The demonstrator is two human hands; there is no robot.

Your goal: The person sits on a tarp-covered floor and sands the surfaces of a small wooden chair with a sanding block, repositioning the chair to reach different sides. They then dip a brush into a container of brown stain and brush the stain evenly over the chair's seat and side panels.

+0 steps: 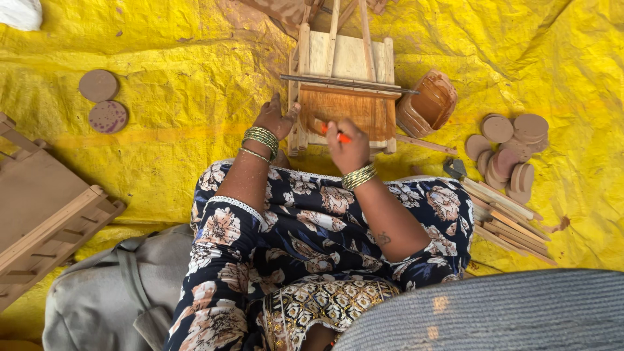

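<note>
Over the wooden frame (344, 97), right hand (348, 151) fists an orange tool (339, 136).

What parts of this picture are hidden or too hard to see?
Head view:
- Orange tool: the right hand covers most of it, so its tip is hidden.
- Wooden crate: cut off by the left edge.
- Frame top: cut off by the upper edge.
- Stacked clay discs: overlapping, count unclear.

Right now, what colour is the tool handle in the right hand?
Orange: the thin tool handle sticks out of the right hand, seen from the head camera.
</note>
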